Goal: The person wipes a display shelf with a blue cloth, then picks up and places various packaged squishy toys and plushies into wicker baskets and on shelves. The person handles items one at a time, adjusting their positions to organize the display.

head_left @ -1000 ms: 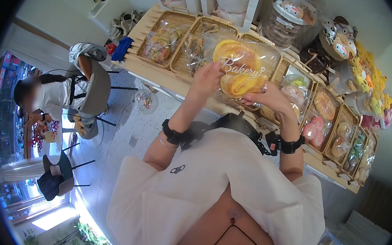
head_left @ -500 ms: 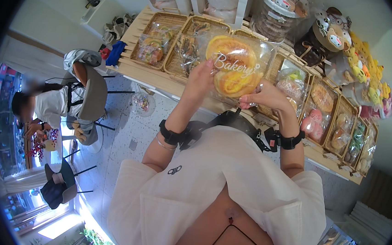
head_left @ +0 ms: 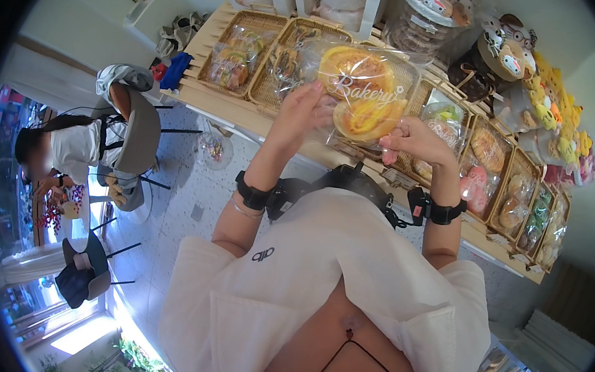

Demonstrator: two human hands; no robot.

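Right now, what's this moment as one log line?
left hand: holding clear bag | right hand: at bag's edge | inside: two golden pastries | below: wicker baskets

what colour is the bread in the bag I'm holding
The bread is yellow and golden brown, clearest in the head view.

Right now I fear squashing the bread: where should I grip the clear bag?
Probably the far right corner of the clear bag, from the far side: there it extends, see-through, past the round bread, while the left hand and right hand occupy the left and near right sides.
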